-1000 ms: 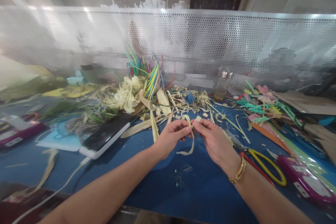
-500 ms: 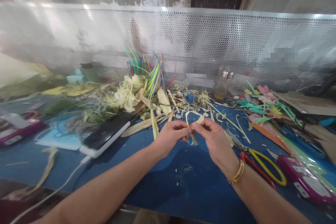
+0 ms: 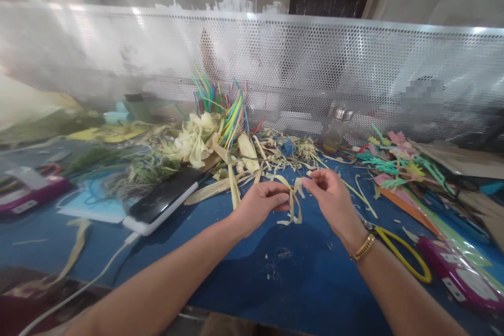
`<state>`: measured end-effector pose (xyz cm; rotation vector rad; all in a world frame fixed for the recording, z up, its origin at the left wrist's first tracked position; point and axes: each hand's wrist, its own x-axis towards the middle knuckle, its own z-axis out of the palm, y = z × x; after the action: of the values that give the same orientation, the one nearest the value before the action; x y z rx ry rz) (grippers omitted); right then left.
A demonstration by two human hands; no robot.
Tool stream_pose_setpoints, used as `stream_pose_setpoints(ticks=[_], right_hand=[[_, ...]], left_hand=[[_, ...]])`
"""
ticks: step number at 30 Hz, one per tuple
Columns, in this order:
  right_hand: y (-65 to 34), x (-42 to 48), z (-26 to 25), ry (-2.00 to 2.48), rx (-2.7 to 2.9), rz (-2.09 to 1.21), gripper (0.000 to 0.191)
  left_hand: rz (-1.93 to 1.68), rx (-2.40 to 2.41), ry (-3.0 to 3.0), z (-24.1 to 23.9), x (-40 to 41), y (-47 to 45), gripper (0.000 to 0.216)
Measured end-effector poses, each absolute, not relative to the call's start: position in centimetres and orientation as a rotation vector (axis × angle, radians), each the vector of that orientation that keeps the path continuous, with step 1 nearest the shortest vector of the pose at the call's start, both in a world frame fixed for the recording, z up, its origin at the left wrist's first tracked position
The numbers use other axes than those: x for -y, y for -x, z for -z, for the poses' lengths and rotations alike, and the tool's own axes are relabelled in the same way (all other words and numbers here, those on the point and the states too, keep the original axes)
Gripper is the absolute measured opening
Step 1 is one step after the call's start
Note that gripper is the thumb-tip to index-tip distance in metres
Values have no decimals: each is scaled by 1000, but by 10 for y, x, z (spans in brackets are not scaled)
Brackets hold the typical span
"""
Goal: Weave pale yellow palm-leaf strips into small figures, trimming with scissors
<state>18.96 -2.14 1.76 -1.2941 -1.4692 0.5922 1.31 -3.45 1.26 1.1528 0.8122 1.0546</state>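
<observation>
A pale strip of dried corn husk [image 3: 293, 205], bent into loops with loose ends hanging down, is held between my hands above the blue tabletop [image 3: 252, 283]. My left hand [image 3: 262, 202] pinches it at the crossing of the loops, thumb against the curled fingers. My right hand [image 3: 331, 197], with a gold bracelet at the wrist, has its thumb and fingertips at the strip's upper right end; the exact grip there is small and partly hidden. Behind both hands lies a heap of husk pieces [image 3: 248, 152].
To the left lies a phone [image 3: 165, 194] on a white power bank with a cable. Yellow-handled pliers [image 3: 409, 257] and a purple power strip [image 3: 460, 273] are at right. Colourful stems [image 3: 232, 115], a glass bottle [image 3: 336, 128] and a perforated metal screen [image 3: 315, 63] stand behind.
My right hand has moved right and slightly up, away from my left hand. The loops in the husk strip now show more openly between them. The view has shifted slightly.
</observation>
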Motion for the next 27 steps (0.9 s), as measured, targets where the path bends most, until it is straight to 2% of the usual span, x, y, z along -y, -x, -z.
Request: stream_pose_setpoints(ticks=[2,5,9,16,27], right_hand=[[-192,22,-21,1271,1576,-405,24],[-191,26,-25,1185,1777,-396,22],[-183,30,-24,1182,1830,-644,22],[-176,32,-19,1119,1549,-1101,21],[-170,35,-16,1058,1579,-972,20]], left_hand=[[-1062,-836,-1130,-12,34,-13,21],[-1049,-860,-1141,-9,33,-13,20],[-990,-888,-1182,-7,32,-12,22],[-958,-828,-1122,-8,30,-10,29],[-870,-823,-1157,-8,32,-10,21]])
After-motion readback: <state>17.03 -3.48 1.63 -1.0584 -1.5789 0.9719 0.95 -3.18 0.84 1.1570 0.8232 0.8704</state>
